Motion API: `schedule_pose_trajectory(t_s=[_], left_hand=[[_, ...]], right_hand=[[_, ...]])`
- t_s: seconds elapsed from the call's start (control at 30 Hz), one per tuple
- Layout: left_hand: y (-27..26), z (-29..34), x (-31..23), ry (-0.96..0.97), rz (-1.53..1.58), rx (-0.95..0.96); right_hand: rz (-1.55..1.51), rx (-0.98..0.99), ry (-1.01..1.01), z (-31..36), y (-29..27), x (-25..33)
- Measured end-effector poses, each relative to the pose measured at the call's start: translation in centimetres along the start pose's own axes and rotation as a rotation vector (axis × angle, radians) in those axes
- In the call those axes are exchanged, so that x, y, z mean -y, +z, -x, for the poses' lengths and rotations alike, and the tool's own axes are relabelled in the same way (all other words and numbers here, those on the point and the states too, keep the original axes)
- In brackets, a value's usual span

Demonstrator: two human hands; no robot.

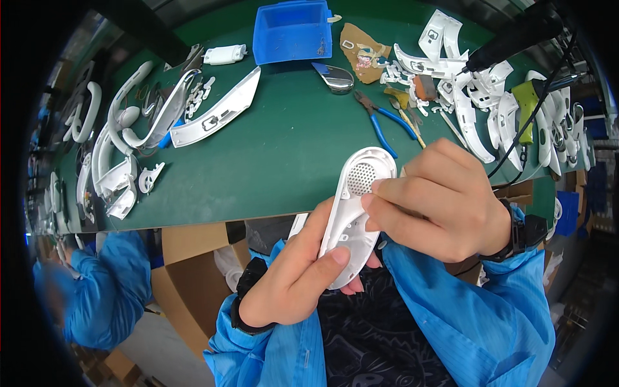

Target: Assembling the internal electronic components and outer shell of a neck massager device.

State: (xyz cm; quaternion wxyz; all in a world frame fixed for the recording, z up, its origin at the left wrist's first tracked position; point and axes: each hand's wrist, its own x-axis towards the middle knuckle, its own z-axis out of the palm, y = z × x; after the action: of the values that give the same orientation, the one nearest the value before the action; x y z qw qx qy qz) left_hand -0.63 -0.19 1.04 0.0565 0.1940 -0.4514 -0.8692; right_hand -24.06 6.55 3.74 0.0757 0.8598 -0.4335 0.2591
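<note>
My left hand [290, 284] is closed around a long white plastic shell [349, 211], held tilted just in front of the bench edge with its hollow inner side up. A round perforated grille [361, 177] lies inside the shell's wider far end. At the lower edge of that grille my right hand [438, 203] is pinched, fingertips against the shell; whatever may be between them is too small or hidden. Beyond the shell, cutting pliers [379, 122] with blue handles lie on the green bench [258, 155], beside a thin brush [411, 122].
White curved parts lie piled left [116, 138] and right [464, 97]. A blue bin [291, 54] stands at the back. A lime-green tool [527, 109] and black cable occupy the right. Below the bench is a cardboard box [180, 290]; another person's blue sleeve [106, 277] shows left.
</note>
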Motion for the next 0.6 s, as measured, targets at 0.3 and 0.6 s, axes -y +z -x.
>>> schedule_pose_trajectory(t_s=[0.3,0.6], left_hand=[[0.5,-0.1,0.0,0.015,0.007,-0.107],[0.8,0.0,-0.5,-0.019,0.006,-0.197]], right_hand=[[-0.203,-0.118,0.16,0.6,1.2,-0.2],[-1.078,-0.21,0.948,0.8,2.5,0.9]])
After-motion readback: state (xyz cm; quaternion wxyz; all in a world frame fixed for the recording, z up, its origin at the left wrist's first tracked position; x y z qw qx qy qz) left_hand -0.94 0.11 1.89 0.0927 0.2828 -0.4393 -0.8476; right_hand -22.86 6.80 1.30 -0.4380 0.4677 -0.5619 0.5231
